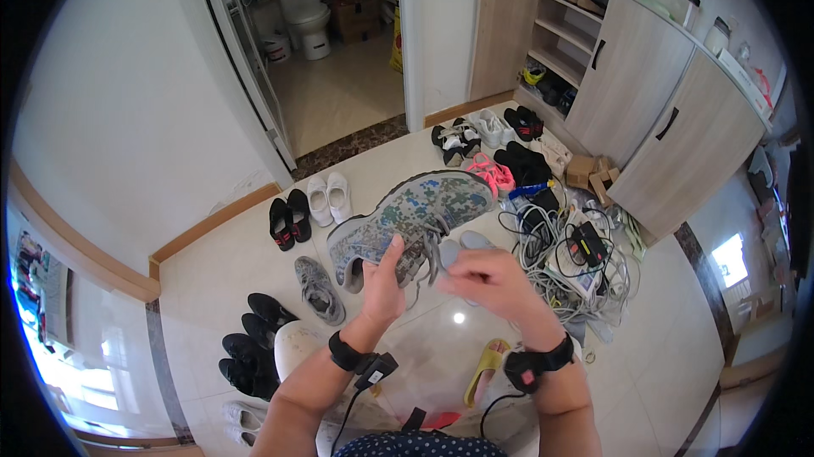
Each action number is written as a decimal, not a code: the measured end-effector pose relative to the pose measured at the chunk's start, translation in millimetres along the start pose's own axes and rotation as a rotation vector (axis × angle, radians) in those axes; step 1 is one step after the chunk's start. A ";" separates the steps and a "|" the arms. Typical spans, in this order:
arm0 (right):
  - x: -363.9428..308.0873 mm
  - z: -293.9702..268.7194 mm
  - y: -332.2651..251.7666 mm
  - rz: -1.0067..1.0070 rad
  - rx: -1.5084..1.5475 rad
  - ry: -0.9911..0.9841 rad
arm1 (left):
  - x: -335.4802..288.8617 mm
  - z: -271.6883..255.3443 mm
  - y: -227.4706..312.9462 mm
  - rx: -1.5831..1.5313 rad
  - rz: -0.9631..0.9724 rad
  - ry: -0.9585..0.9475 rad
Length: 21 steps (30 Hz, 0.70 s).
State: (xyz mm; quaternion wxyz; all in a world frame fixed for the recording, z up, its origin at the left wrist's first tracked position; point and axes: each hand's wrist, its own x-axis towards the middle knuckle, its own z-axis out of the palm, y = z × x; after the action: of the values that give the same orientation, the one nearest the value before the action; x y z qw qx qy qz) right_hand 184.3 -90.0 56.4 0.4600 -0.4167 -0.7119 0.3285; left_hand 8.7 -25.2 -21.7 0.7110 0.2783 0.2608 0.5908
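1. our left hand [383,281] grips the camouflage sneaker [413,213] from below, fingers closed on its heel end, thumb up against the side.
2. the sneaker sits sideways in the air just above both sets of fingertips, toe pointing right.
3. our right hand [490,279] pinches the grey laces [431,255] just left of its fingers, closed on them.
4. we judge the step in hand as lace handling; the next move calls for a steady left-hand hold and fine right-hand pulls.
5. beyond the right fingers lies a cable tangle [564,253].

Glossy tiled floor [661,347], wooden shoe cabinet [644,75]
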 end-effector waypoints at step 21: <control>-7.9 -33.6 23.5 -0.027 0.644 0.475 | 16.3 -9.9 8.4 -0.080 -0.279 0.155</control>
State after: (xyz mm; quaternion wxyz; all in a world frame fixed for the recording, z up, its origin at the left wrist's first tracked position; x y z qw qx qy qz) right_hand 224.2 -83.9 45.5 0.7230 -0.3062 -0.4520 0.4234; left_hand -1.3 -7.1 -23.5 0.7745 0.1644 0.3272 0.5158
